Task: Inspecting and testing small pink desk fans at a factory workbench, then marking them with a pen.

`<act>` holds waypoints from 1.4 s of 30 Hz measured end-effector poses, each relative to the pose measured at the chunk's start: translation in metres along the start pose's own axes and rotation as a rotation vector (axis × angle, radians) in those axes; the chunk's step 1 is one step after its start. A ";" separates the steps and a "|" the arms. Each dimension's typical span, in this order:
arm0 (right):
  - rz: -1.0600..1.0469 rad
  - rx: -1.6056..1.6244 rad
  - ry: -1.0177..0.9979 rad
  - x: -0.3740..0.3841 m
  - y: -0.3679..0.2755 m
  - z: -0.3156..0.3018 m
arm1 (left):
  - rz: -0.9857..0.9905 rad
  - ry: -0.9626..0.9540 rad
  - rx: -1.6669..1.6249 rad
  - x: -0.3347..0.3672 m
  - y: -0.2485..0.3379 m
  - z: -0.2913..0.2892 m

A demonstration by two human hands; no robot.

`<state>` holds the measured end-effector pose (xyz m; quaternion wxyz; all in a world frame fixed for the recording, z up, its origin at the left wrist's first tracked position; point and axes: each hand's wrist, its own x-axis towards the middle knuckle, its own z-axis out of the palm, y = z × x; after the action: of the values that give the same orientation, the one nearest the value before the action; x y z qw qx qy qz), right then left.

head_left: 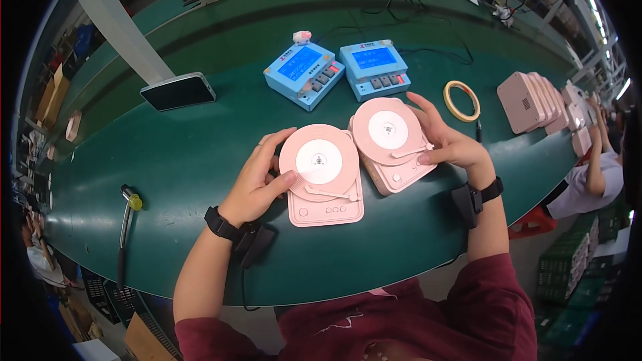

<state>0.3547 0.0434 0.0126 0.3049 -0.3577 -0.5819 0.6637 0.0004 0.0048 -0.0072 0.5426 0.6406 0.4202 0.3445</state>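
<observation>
Two pink toy record players lie side by side on the green table in front of me. My left hand (257,177) grips the left edge of the left record player (326,208), thumb on the rim of its round disc and fingers behind. The right record player (401,177) sits slightly farther off and turned at an angle. Its right side is held by my right hand (455,140), thumb near the small tonearm and forefinger stretched out past the disc. Each disc has a white centre. The undersides are hidden.
Two blue boxes with lit screens, a left one (304,75) and a right one (374,70), stand beyond. A phone (178,91), a hammer (126,220), a tape roll (448,97) and a pen (479,131) lie around. Several pink housings (525,101) stand at right, near another person (592,184).
</observation>
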 end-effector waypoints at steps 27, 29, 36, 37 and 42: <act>0.002 -0.035 0.004 0.001 -0.002 0.000 | 0.035 0.012 0.001 0.001 -0.001 0.002; 0.019 0.092 0.002 0.002 -0.002 0.000 | 0.042 0.021 -0.009 0.002 -0.001 0.003; 0.024 -0.077 0.009 0.001 -0.006 0.006 | 0.035 0.017 -0.006 0.001 -0.003 0.001; 0.030 -0.127 0.002 0.001 -0.006 0.006 | 0.031 0.013 -0.003 0.001 -0.003 0.001; 0.037 -0.154 0.031 0.000 -0.007 0.007 | 0.030 0.014 -0.004 0.001 -0.001 0.002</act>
<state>0.3489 0.0408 0.0202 0.2731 -0.4012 -0.6195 0.6169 0.0024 0.0054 -0.0083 0.5357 0.6433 0.4138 0.3577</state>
